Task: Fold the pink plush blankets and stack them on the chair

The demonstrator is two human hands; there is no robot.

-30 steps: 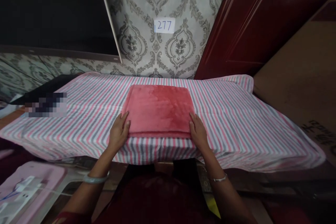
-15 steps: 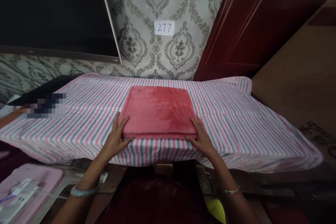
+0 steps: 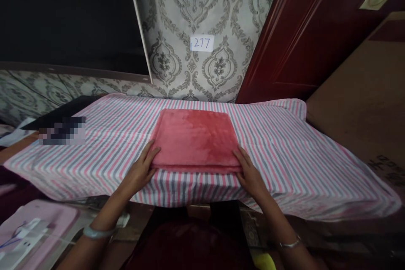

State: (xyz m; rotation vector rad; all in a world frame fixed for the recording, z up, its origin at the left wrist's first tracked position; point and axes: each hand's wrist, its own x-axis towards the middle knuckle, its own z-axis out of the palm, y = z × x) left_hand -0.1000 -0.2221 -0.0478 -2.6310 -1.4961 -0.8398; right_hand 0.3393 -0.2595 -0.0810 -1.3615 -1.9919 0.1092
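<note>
A folded pink plush cloth [image 3: 196, 139] lies flat in the middle of the striped sheet, with its layered folded edge facing me. My left hand [image 3: 141, 168] grips its near left corner, fingers along the side and the thumb low at the front edge. At the near right corner, my right hand [image 3: 249, 173] holds the cloth the same way, with its thumb partly hidden below the edge. The right part of the cloth's pile looks darker than the left.
The pink, grey and white striped sheet [image 3: 284, 152] covers the table. A large dark screen [image 3: 72, 21] hangs at the left and a cardboard box [image 3: 363, 88] leans at the right. A paper marked 277 [image 3: 201, 43] is on the wall. A pink stool-like surface [image 3: 60, 213] stands lower left.
Both thumbs have drawn in from lying along the front edge to the cloth's corners. The view has shifted slightly; the cloth stays folded in about the same place.
</note>
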